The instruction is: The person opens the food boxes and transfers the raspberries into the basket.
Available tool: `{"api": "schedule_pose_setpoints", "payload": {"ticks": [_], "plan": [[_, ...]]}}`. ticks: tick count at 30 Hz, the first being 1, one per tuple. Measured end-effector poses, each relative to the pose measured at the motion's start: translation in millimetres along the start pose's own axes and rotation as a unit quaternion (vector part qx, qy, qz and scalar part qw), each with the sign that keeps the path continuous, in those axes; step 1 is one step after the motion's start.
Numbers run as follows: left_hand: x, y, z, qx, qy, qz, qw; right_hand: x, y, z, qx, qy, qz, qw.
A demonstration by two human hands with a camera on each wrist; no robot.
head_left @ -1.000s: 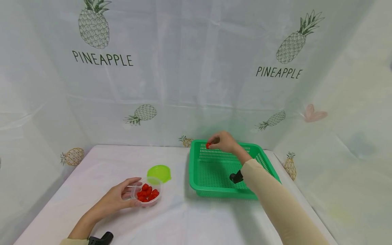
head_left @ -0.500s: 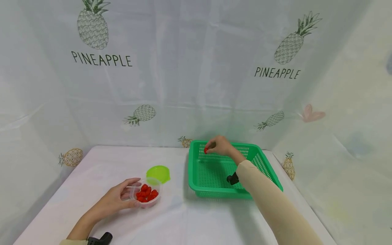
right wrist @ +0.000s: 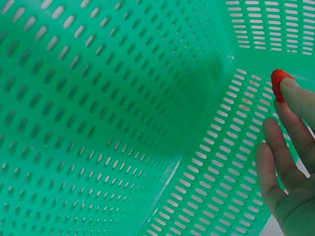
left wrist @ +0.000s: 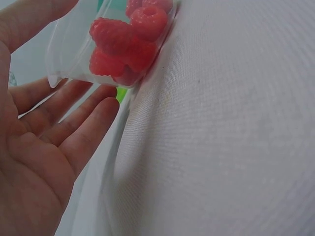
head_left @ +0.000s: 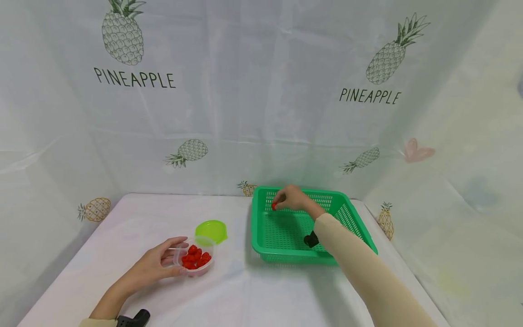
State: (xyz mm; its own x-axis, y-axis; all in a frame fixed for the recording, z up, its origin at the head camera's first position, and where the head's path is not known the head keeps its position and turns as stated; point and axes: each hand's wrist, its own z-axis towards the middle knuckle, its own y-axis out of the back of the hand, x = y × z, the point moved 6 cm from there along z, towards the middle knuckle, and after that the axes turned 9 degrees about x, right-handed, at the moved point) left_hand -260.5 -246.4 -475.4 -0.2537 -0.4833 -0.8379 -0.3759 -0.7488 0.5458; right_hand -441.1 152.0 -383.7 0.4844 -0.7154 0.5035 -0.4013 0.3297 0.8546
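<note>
- My right grip [head_left: 292, 198] is clamped on one red berry [right wrist: 280, 84], thumb against forefinger; the other fingers spread loosely below the pinch.
- Basket [head_left: 254, 222] lies under and around that grip; berry sits inside its outline, toward the far left corner. Gap to the basket floor: can't tell.
- My left grip [head_left: 155, 265] is clamped round the clear cup [left wrist: 71, 51], thumb on near side, fingers on far side.
- More berries [head_left: 198, 257] heaped in the cup, just right of the left grip.
- Lid [head_left: 211, 230], lime green, lies on the table [head_left: 229, 299] just beyond the cup, farther out than the left grip.
- Handling, my judgement: pinch light, berry looks squashable; fingertips only, loose fingers off the slotted wall.
- Release best done low, so the berry doesn't bounce or roll.
- Left grip needs only gentle pressure; squeezing could buckle or tip the cup.
</note>
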Motion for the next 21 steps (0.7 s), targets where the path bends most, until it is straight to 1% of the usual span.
{"api": "schedule_pose_setpoints", "payload": {"ticks": [5, 6, 10, 16, 21], "plan": [[2.6, -0.9, 1.7, -0.003, 0.007, -0.001, 1.0, -3.6, -3.5, -1.8, 0.005, 0.007, 0.003, 1.0], [2.5, -1.4, 2.6, -0.002, 0.004, -0.001, 1.0, -5.2, -4.3, -2.8, 0.005, 0.006, 0.005, 1.0], [3.9, -0.1, 0.8, -0.001, -0.001, -0.002, 1.0, -7.0, -9.4, 0.1, 0.005, -0.005, 0.012, 0.9999], [5.9, 0.8, 0.2, -0.003, 0.003, -0.006, 1.0, -5.8, -13.9, 4.9, 0.011, 0.0, 0.023, 0.9997], [6.6, -0.6, 0.6, -0.001, 0.005, -0.006, 1.0, -8.6, -20.0, 9.1, 0.025, -0.021, 0.024, 0.9992]]}}
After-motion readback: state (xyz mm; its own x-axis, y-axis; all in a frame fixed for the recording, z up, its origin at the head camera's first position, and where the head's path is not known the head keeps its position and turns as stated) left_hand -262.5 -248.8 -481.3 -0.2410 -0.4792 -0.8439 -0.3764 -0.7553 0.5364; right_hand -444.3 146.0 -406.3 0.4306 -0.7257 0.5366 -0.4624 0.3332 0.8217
